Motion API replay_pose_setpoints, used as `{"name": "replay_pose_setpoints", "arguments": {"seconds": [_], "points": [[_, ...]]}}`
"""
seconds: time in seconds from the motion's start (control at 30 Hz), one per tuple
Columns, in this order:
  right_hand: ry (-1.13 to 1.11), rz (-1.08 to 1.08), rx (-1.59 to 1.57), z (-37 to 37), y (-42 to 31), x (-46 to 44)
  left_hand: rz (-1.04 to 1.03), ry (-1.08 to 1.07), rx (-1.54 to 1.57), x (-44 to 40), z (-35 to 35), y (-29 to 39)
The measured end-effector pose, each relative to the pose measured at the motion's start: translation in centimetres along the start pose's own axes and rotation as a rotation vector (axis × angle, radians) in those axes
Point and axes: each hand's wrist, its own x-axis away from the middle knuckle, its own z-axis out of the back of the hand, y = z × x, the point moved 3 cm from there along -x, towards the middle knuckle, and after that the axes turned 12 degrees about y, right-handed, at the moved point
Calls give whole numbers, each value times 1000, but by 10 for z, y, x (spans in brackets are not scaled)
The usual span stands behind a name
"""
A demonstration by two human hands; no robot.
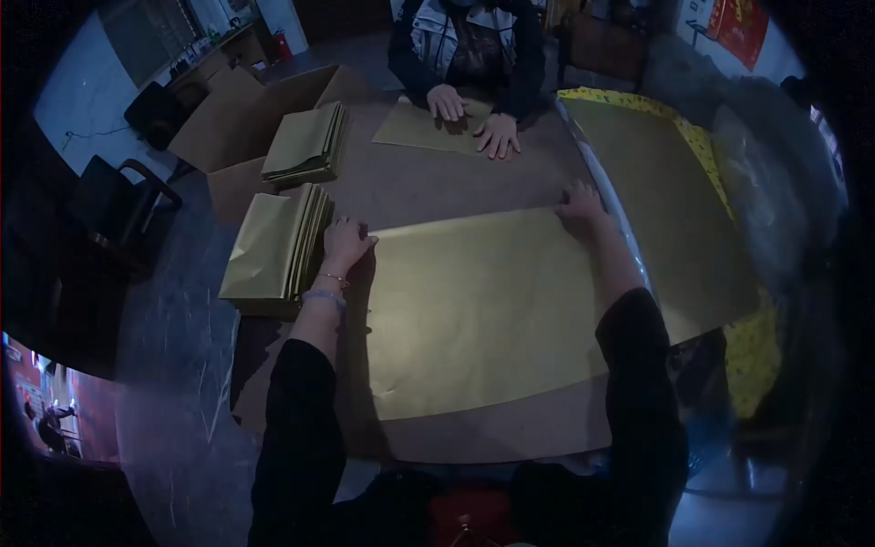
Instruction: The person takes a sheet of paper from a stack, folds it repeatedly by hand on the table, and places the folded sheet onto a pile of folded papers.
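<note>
A person's two bare hands reach across a table (510, 438), the left hand (346, 242) at the far left corner of a large gold sheet (483, 310), the right hand (581, 201) at its far right corner. The left hand's fingers curl and the right hand's spread slightly; whether either pinches the paper cannot be told. The sheet lies flat in front of the hands, apparently not yet folded. Just left of the left hand stands a thick stack of folded paper (264, 242); beyond it are a second stack (301, 141) and an open cardboard box (214, 128). Those stacks suggest a fair share is done. Right of the right hand, flat paper (656, 182) on yellow wrapping (752, 351) seems to be what is left, its depth unclear. Beyond both hands, a co-worker (469, 46) presses two palms on a smaller sheet (401, 130), seemingly mid-work
</note>
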Motion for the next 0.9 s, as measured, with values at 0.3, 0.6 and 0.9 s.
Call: {"name": "replay_pose_setpoints", "arguments": {"seconds": [0.3,0.6,0.9], "points": [[-249,-435,-566,-11,46,-12,57,-360,224,-26,-13,-12],[-67,-549,-718,40,36,68,6,418,34,7,-1,87],[196,-1037,-1520,32,147,139,-366,-445,731,228,96,267]]}}
